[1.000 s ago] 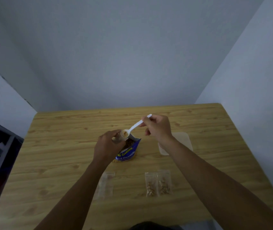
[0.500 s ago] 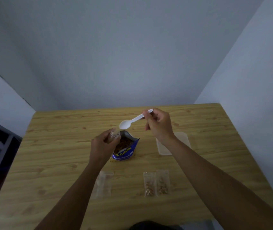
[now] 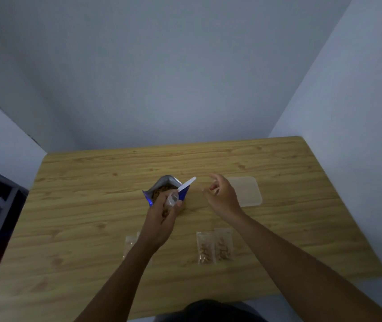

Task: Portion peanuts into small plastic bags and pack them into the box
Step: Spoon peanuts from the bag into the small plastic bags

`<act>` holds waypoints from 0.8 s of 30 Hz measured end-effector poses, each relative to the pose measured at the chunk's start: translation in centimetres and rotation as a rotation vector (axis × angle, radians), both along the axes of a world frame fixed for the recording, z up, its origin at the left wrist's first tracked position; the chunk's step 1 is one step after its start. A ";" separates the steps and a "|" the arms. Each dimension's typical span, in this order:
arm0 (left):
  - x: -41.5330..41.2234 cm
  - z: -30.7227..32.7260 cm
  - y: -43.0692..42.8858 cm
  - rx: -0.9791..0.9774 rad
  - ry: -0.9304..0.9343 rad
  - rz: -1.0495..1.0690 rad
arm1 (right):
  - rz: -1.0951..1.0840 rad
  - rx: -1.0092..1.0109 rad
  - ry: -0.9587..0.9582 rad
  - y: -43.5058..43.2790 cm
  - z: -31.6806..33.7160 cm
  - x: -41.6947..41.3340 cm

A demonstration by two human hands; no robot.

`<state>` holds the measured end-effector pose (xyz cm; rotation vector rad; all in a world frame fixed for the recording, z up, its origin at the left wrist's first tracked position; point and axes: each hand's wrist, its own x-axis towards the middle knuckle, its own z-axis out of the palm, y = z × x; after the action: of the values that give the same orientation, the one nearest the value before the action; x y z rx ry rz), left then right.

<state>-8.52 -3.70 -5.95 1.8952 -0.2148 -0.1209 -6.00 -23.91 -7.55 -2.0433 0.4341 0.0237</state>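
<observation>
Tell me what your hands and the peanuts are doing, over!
Left hand shut on small bag. Right hand open, empty. Spoon parked in peanut pouch. Two filled bags wait; box unobstructed.

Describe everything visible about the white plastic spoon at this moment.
The white plastic spoon stands in the open blue peanut pouch, handle tilted up and to the right over the pouch's rim. Only the flat, rounded-end handle shows; the bowl is hidden inside among the peanuts. No hand touches it: the right hand is open beside it, and the left hand holds a small bag just below it.
</observation>
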 end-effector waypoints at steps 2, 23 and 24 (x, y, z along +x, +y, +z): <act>-0.5 -0.6 -0.8 -0.064 0.057 -0.055 | -0.050 0.044 0.006 -1.1 -0.4 -1.4; -3.4 -7.2 -7.7 0.096 0.362 0.155 | -0.083 0.309 0.165 -3.3 -4.7 -8.9; -3.5 -7.4 -7.8 0.104 0.377 0.149 | -0.059 0.274 0.169 -3.5 -5.1 -9.0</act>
<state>-12.06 -11.53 -13.36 1.9442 0.1917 -0.3897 -14.98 -27.43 -12.64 -1.7643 0.5649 0.2104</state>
